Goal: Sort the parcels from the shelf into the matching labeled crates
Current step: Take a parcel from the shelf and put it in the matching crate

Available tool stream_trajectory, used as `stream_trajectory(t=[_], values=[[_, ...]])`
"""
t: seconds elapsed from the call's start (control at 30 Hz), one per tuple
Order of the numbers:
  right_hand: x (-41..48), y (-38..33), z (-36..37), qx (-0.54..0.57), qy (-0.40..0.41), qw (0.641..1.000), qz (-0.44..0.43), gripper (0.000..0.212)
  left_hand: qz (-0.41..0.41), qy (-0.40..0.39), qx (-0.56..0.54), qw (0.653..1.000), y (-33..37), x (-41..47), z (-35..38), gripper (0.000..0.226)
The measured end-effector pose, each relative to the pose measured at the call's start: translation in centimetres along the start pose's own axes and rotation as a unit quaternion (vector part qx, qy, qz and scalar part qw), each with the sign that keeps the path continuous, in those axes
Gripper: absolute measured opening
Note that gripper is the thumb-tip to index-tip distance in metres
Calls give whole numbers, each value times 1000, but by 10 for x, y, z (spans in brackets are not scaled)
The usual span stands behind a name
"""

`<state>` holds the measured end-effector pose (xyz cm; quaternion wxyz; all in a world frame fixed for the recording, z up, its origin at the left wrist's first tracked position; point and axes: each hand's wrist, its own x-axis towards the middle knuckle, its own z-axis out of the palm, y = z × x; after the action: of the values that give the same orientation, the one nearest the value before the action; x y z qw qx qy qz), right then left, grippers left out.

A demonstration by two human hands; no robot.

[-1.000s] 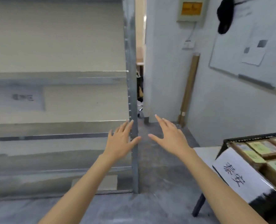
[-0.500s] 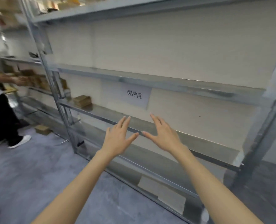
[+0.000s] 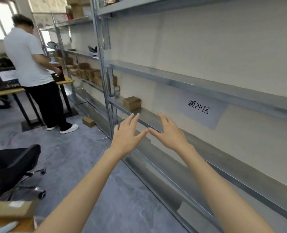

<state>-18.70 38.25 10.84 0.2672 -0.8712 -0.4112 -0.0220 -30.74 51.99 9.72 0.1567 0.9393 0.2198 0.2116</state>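
Both hands are empty, fingers straight and spread: the left hand [image 3: 126,137] and right hand [image 3: 170,133] reach side by side, thumb tips almost touching, toward the metal shelf [image 3: 198,137]. A small stack of brown parcels [image 3: 132,103] lies on that shelf, just beyond the left hand's fingertips, left of a paper sign [image 3: 201,108].

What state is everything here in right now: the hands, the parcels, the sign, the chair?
Left hand: open, fingers straight, holding nothing.
Right hand: open, fingers straight, holding nothing.
Stacked parcels: lying on the shelf, beyond both hands, untouched.
Paper sign: posted flat behind the shelf.
Parcel on the floor: lying flat, next to the shelf.
Office chair: unoccupied.
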Motion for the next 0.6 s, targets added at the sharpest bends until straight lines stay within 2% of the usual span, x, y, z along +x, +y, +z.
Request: stream_trajectory(t=[0.3,0.6], values=[[135,-6,65,27,-40,998,-39,82,-57,9,-9,998,-87,90,27,74],[308,24,108,79,-63,995,-27,80,-74,-34,-9,997,-163,245,52,72]])
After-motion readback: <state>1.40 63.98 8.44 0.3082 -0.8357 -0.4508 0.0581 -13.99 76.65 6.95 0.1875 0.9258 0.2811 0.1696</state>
